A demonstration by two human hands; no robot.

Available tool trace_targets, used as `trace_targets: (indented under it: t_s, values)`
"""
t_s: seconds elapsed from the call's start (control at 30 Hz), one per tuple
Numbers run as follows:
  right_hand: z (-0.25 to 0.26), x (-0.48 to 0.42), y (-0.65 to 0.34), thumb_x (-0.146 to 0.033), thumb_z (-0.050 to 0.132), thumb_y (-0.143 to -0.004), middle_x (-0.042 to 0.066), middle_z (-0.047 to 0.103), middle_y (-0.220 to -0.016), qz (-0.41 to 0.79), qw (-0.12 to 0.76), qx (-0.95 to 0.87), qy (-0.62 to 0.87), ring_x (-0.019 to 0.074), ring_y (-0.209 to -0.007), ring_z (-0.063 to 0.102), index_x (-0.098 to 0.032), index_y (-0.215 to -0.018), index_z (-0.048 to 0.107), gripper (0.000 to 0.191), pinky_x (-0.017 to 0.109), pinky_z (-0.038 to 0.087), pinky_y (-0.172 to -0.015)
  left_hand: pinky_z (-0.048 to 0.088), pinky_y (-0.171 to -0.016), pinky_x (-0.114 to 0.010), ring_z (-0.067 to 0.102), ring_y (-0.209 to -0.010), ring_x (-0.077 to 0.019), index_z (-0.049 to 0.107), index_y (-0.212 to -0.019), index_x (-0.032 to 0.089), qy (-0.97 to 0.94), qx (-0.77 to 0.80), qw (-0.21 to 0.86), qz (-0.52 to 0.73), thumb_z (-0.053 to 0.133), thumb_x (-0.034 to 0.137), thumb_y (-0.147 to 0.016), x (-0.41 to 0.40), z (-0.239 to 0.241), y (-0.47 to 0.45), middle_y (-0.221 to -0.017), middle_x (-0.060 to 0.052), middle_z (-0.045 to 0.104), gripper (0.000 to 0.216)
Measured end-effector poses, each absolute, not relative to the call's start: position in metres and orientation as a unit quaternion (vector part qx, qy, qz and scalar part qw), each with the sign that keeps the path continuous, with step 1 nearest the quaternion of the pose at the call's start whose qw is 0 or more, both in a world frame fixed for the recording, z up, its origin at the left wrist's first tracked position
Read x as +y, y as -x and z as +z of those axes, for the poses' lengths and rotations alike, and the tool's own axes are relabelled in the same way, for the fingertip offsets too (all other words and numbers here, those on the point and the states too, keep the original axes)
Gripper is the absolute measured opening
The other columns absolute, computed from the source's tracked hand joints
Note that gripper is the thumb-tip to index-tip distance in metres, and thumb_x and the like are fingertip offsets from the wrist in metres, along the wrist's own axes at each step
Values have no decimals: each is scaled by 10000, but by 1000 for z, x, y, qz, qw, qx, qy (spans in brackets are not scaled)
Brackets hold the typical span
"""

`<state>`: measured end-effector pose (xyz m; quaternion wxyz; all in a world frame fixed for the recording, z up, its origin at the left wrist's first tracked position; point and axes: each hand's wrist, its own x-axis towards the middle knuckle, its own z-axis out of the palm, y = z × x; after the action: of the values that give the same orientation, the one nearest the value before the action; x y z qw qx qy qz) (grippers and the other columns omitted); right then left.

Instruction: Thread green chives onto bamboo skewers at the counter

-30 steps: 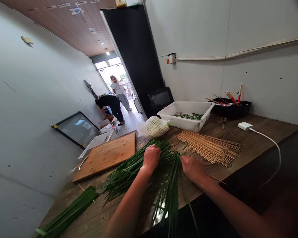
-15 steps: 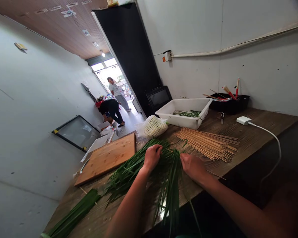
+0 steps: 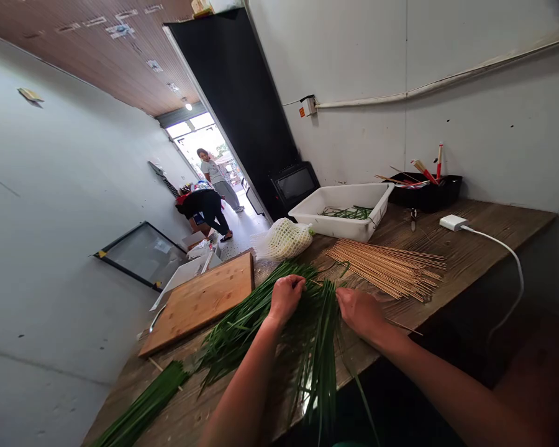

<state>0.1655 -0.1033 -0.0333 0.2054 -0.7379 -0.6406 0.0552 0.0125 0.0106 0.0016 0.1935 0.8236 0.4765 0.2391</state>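
Note:
Long green chive leaves [image 3: 325,347] hang in a bunch from a thin bamboo skewer [image 3: 404,327], draping over the table's front edge. My right hand [image 3: 361,313] is closed around this skewer just right of the bunch, and the skewer's rear end sticks out behind it. My left hand [image 3: 286,299] is pinched near the skewer's other end, left of the bunch; what lies between its fingertips is too small to make out. Under and beside my left forearm spreads a loose heap of chives [image 3: 242,323]. A finished-looking bundle of skewered chives [image 3: 144,403] lies at the lower left.
Loose bamboo skewers [image 3: 389,267] lie right of my hands. Behind stand a white tub [image 3: 372,231] with green scraps, a net-wrapped item [image 3: 286,239] and a black tray [image 3: 423,197]. A wooden board [image 3: 205,301] lies left; a charger [image 3: 453,222] sits right. Two people are near the doorway.
The view has shifted slightly. Both hands keep nearly the same place and grip at the hanging chives.

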Motion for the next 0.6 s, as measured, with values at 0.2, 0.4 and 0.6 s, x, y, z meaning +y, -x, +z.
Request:
trace_targets:
  t_s: [0.2, 0.4, 0.6]
  values:
    - [-32, -103, -166, -246, 307, -937, 106, 670, -828, 64, 213, -640, 735, 184, -743, 620, -148, -864, 617, 333, 262, 315, -586, 402, -653, -237, 595, -642, -122, 708, -728, 153, -826, 479, 177, 238, 522, 211, -815, 7, 3, -15, -688, -19, 702, 213]
    - [-34, -103, -165, -239, 317, -933, 97, 678, -805, 58, 220, -640, 734, 188, -720, 623, -151, -840, 610, 320, 270, 269, -550, 410, -660, -236, 608, -643, -122, 717, -782, 154, -821, 482, 193, 238, 522, 204, -811, 10, 0, -15, -690, -15, 706, 203]
    - [-35, -103, -166, -251, 329, -935, 77, 678, -784, 47, 222, -637, 736, 174, -691, 618, -161, -820, 601, 308, 277, 236, -534, 405, -650, -234, 598, -636, -119, 722, -774, 156, -827, 471, 192, 240, 530, 209, -807, 10, 0, -14, -688, -11, 704, 202]
